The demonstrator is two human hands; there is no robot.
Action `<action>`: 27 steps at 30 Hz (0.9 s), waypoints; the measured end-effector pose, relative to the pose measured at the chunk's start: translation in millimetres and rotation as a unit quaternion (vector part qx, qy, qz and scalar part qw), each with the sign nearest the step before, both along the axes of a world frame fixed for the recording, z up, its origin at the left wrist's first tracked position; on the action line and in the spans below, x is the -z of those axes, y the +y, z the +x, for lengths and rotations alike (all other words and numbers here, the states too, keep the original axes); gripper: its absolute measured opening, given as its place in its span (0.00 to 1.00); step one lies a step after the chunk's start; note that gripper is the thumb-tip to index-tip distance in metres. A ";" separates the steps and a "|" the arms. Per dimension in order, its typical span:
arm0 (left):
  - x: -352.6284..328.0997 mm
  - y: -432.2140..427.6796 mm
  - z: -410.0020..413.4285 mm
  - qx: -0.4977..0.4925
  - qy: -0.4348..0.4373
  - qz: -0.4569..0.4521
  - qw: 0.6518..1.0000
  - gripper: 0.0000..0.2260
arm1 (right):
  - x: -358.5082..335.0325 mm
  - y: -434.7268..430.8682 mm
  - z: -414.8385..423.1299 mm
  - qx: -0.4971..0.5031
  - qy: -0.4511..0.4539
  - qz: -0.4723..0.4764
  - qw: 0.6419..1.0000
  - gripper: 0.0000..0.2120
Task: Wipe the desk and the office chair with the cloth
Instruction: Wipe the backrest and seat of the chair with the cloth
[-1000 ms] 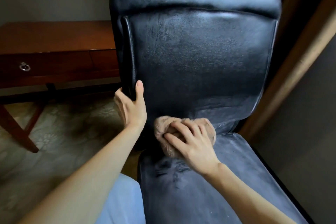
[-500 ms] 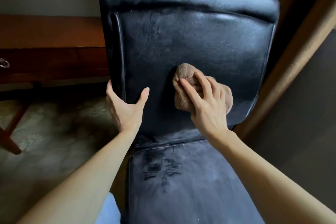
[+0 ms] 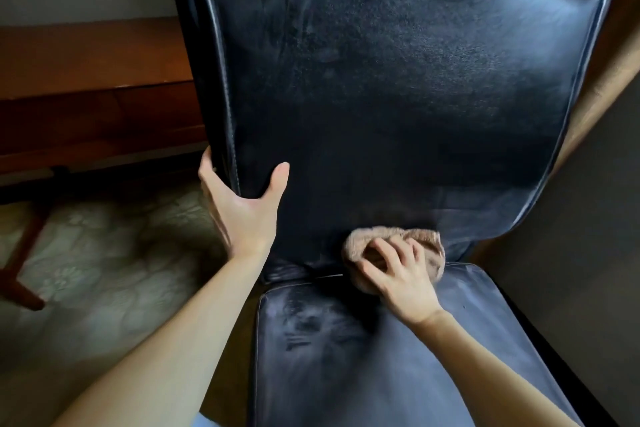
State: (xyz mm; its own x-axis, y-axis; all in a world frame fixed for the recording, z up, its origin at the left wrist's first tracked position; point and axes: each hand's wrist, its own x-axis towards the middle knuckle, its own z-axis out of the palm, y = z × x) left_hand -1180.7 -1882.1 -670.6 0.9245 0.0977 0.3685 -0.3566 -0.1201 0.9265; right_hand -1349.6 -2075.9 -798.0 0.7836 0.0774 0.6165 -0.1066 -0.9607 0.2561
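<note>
A black leather office chair (image 3: 398, 97) fills the middle of the view, its dusty seat (image 3: 381, 357) reaching toward me. My left hand (image 3: 242, 208) grips the left edge of the backrest, thumb on the front and fingers round the side. My right hand (image 3: 401, 274) presses a bunched tan cloth (image 3: 429, 246) into the crease where backrest meets seat, fingers curled over it. The brown wooden desk (image 3: 90, 80) stands at the left, behind the chair.
A pale patterned carpet (image 3: 104, 253) covers the floor at the left, with a desk leg (image 3: 20, 274) on it. A wooden frame (image 3: 602, 80) and a dark wall (image 3: 588, 218) stand close on the chair's right.
My right hand has brought the cloth down from the middle of the backrest to the crease above the seat. My left hand stays on the backrest's left edge.
</note>
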 end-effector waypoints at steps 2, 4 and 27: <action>1.6 1.0 -0.2 0.002 -0.007 -0.005 1.000 0.45 | 14.1 -2.1 -12.4 0.034 0.140 0.039 0.989 0.28; 2.5 0.1 -1.2 0.000 -0.012 -0.007 1.000 0.45 | 13.0 -1.9 -18.2 0.073 0.219 0.116 0.966 0.32; -2.1 2.0 -3.0 -0.015 0.003 0.017 1.000 0.43 | -205.7 -42.3 -40.5 0.038 -0.118 0.043 0.991 0.37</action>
